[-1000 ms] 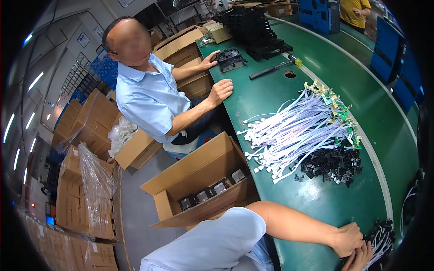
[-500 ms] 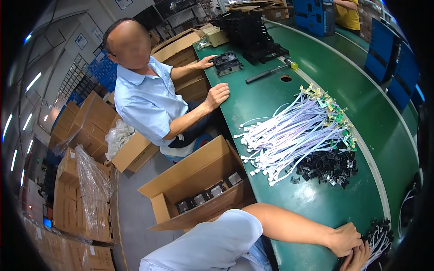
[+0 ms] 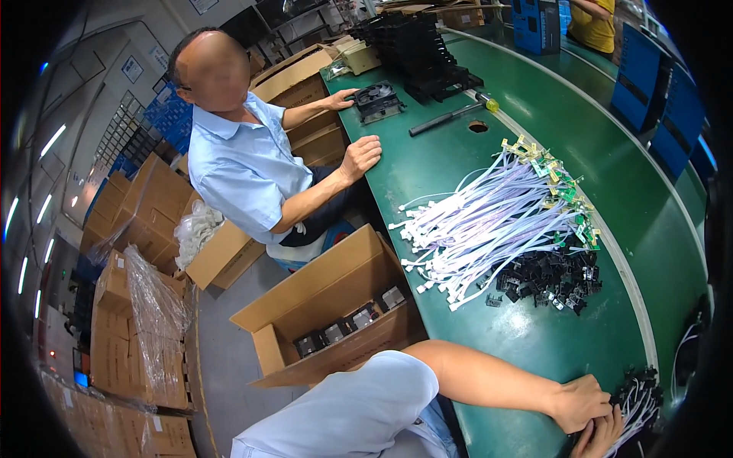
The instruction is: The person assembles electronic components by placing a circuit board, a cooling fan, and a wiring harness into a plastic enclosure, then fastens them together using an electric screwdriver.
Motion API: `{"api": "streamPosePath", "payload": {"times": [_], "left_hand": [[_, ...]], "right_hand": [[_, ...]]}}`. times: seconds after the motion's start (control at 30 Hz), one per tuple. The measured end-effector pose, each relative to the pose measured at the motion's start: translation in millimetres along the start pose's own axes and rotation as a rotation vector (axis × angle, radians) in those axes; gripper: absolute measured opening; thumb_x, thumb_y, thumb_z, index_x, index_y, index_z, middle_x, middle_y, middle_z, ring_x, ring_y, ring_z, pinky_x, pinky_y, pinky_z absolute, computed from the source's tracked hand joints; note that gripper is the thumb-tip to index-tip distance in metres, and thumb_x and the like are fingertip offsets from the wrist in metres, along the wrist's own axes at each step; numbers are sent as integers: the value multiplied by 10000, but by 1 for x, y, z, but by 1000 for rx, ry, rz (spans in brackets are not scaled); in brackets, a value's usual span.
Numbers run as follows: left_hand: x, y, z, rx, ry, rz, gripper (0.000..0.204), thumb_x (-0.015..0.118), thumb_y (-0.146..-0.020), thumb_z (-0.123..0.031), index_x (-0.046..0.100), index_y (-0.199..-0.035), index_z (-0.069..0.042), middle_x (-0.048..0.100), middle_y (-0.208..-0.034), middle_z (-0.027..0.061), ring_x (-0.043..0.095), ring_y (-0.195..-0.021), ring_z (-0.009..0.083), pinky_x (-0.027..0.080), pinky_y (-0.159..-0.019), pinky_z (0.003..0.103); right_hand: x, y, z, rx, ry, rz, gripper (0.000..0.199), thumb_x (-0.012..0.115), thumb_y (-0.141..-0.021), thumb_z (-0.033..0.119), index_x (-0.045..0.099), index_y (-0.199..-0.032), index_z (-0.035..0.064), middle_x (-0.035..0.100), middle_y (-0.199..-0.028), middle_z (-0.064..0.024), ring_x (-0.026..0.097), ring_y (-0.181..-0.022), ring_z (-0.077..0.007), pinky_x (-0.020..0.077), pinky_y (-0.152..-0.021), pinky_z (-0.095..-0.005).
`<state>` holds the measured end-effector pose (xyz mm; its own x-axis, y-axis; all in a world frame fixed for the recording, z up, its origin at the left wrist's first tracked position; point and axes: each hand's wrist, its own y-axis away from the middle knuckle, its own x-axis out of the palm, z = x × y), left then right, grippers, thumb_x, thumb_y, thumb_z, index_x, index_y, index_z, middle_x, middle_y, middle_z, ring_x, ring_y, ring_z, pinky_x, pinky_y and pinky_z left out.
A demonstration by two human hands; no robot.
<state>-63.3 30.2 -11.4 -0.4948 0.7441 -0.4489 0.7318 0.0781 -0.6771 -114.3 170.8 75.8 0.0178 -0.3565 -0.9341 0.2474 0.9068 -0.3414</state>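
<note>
While the left hand point(image 3: 584, 403) is pressed onto the tabletop point(image 3: 534, 343), steadying the white cables point(image 3: 637, 416), the right hand's point(image 3: 599, 437) grip is curled beside them; closure cannot be told.

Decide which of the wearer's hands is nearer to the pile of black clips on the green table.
Left. The left hand rests on the table below the black clips; the right hand lies lower, behind it, by the small cable bundle.

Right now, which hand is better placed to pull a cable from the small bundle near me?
Probably the right hand: its fingers reach the white wires of the small cable bundle, while the left hand rests knuckles-up beside its black connectors.
</note>
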Motion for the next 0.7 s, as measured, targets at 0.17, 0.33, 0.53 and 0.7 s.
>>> {"api": "streamPosePath", "payload": {"times": [0.17,0.33,0.53,0.7], "left_hand": [[8,1,1,-17,-70,6,275,659,-594,-184,553,-787,-18,526,-695,109,543,-564,311,388,-499,414],[8,3,6,-33,-116,27,269,661,-613,-203,537,-778,-29,529,-681,92,556,-577,305,396,-518,417],[5,2,1,1,-92,70,312,665,-598,-197,544,-827,-25,545,-705,94,563,-587,299,403,-515,411],[2,1,-2,58,-50,43,356,667,-593,-199,553,-879,-19,559,-760,99,566,-590,296,399,-481,410]], "right_hand": [[-3,-3,5,32,-4,1,180,613,-887,109,652,-1003,-23,657,-1050,-168,578,-1086,-370,405,-975,-482],[-1,-2,3,34,-20,-19,199,629,-877,116,652,-1013,-28,660,-1054,-166,577,-1086,-371,406,-974,-479],[-2,0,2,39,-18,-11,224,632,-877,123,646,-1048,-20,657,-1056,-167,576,-1079,-370,410,-967,-489],[0,-1,0,20,-13,-5,221,626,-881,124,642,-1046,-21,652,-1051,-181,581,-1064,-383,410,-962,-501]]}}
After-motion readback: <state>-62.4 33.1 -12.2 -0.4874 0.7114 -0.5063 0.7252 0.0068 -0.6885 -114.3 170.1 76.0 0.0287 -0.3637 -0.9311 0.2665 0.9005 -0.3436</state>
